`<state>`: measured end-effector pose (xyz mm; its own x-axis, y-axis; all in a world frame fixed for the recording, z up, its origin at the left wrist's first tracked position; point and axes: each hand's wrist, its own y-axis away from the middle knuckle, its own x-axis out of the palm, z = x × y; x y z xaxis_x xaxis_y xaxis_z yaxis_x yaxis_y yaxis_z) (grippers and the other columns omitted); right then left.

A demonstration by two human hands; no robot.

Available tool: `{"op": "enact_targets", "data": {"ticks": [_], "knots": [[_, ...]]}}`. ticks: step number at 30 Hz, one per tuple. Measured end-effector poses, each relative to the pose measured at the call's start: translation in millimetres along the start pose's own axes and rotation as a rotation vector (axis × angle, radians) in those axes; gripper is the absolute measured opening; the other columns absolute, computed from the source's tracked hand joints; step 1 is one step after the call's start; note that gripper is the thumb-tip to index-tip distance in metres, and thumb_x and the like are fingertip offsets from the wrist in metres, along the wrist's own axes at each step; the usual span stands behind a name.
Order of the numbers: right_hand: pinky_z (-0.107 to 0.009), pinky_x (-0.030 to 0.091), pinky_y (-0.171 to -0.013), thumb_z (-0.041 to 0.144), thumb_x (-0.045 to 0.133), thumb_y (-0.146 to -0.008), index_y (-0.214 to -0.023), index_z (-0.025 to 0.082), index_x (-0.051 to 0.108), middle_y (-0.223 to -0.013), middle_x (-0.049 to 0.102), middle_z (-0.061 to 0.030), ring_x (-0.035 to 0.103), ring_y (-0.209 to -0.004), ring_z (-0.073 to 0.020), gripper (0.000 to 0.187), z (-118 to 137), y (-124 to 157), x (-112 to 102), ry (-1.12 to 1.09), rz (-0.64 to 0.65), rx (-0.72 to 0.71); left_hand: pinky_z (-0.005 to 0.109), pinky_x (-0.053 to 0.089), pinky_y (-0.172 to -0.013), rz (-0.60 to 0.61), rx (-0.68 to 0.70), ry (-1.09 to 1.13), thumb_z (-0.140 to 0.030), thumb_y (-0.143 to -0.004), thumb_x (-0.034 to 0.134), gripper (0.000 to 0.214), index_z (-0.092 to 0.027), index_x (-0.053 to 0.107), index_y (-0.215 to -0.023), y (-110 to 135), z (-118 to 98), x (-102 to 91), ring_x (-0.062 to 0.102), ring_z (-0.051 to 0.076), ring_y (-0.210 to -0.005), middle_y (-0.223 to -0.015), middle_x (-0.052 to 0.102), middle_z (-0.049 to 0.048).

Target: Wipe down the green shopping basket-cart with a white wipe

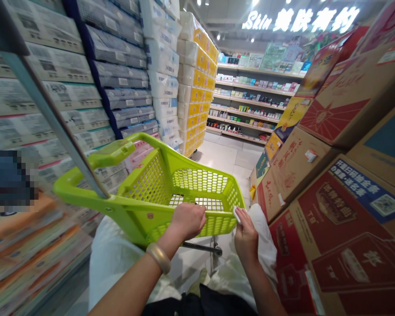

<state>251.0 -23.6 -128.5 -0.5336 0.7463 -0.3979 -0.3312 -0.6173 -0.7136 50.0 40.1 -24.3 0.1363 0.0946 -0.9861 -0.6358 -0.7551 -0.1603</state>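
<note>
A lime-green shopping cart basket (138,210) with perforated walls stands side-on in front of me, and no goods show inside it. My left hand (189,219), with a gold bangle at the wrist, is closed over the basket's near top rim. At the right corner of that rim, my right hand (246,232) pinches a small white cloth or tissue (237,214) and presses it against the green plastic. A grey metal pole (57,123) rises from the cart's handle end at the left.
Cardboard cartons (342,219) are stacked close on my right. Bagged paper packs (164,66) and yellow-and-white packs (197,87) rise beyond the cart. Shelves of small products (250,96) line the back. Part of the left side is pixelated.
</note>
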Motion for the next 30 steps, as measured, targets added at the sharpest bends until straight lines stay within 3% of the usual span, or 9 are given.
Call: {"op": "enact_targets", "data": {"ticks": [7, 11, 15, 18, 24, 26, 30], "knots": [[-0.046, 0.041, -0.112, 0.006, 0.041, -0.089, -0.132, 0.025, 0.059, -0.131, 0.063, -0.0053, 0.053, -0.130, -0.0205, 0.050, 56, 3, 33, -0.125, 0.239, -0.217, 0.034, 0.046, -0.071, 0.003, 0.005, -0.005, -0.028, -0.090, 0.042, 0.026, -0.018, 0.066, -0.086, 2, 1, -1.6, 0.068, 0.025, -0.079, -0.082, 0.073, 0.0104], [-0.048, 0.044, -0.110, 0.005, 0.037, -0.090, -0.130, 0.024, 0.060, -0.129, 0.065, -0.0067, 0.053, -0.130, -0.0208, 0.050, 32, 4, 17, -0.101, 0.156, -0.185, 0.035, 0.046, -0.071, 0.002, 0.014, -0.004, -0.027, -0.091, 0.041, 0.026, -0.019, 0.065, -0.086, 3, 1, -0.5, 0.068, 0.025, -0.079, -0.082, 0.073, 0.0087], [-0.052, 0.043, -0.109, 0.006, 0.038, -0.088, -0.127, 0.020, 0.063, -0.128, 0.065, -0.0095, 0.055, -0.128, -0.0233, 0.048, 0, 5, -3, -0.036, 0.033, -0.051, 0.034, 0.046, -0.071, -0.004, 0.009, 0.001, -0.027, -0.091, 0.042, 0.025, -0.019, 0.065, -0.084, 2, 1, 0.5, 0.068, 0.024, -0.078, -0.080, 0.072, 0.0092], [-0.052, 0.044, -0.108, 0.004, 0.038, -0.085, -0.125, 0.019, 0.064, -0.126, 0.066, -0.0102, 0.055, -0.127, -0.0241, 0.051, 8, 4, 2, -0.020, -0.001, -0.015, 0.034, 0.046, -0.071, -0.007, 0.010, 0.004, -0.027, -0.090, 0.042, 0.025, -0.018, 0.065, -0.083, 2, 0, 0.4, 0.068, 0.024, -0.078, -0.080, 0.072, 0.0096], [-0.047, 0.044, -0.111, 0.005, 0.040, -0.089, -0.134, 0.026, 0.057, -0.132, 0.063, -0.0058, 0.053, -0.130, -0.0211, 0.052, 58, 5, 32, -0.131, 0.220, -0.251, 0.035, 0.046, -0.072, -0.007, 0.008, 0.009, -0.028, -0.090, 0.043, 0.026, -0.017, 0.066, -0.085, 3, 1, -1.2, 0.067, 0.024, -0.078, -0.080, 0.072, 0.0110], [-0.046, 0.045, -0.110, 0.005, 0.039, -0.090, -0.134, 0.026, 0.056, -0.131, 0.063, -0.0057, 0.053, -0.130, -0.0204, 0.052, 51, 4, 27, -0.124, 0.202, -0.257, 0.034, 0.046, -0.073, -0.007, 0.011, 0.011, -0.027, -0.090, 0.043, 0.025, -0.018, 0.066, -0.086, 4, 1, -1.4, 0.067, 0.023, -0.079, -0.080, 0.072, 0.0102], [-0.051, 0.046, -0.108, 0.006, 0.038, -0.090, -0.131, 0.022, 0.060, -0.129, 0.064, -0.0085, 0.054, -0.128, -0.0229, 0.049, 11, 4, 2, -0.045, 0.093, -0.140, 0.034, 0.045, -0.072, -0.010, 0.015, 0.008, -0.026, -0.090, 0.042, 0.024, -0.019, 0.065, -0.085, 5, 1, -0.6, 0.067, 0.023, -0.078, -0.081, 0.072, 0.0088]]}}
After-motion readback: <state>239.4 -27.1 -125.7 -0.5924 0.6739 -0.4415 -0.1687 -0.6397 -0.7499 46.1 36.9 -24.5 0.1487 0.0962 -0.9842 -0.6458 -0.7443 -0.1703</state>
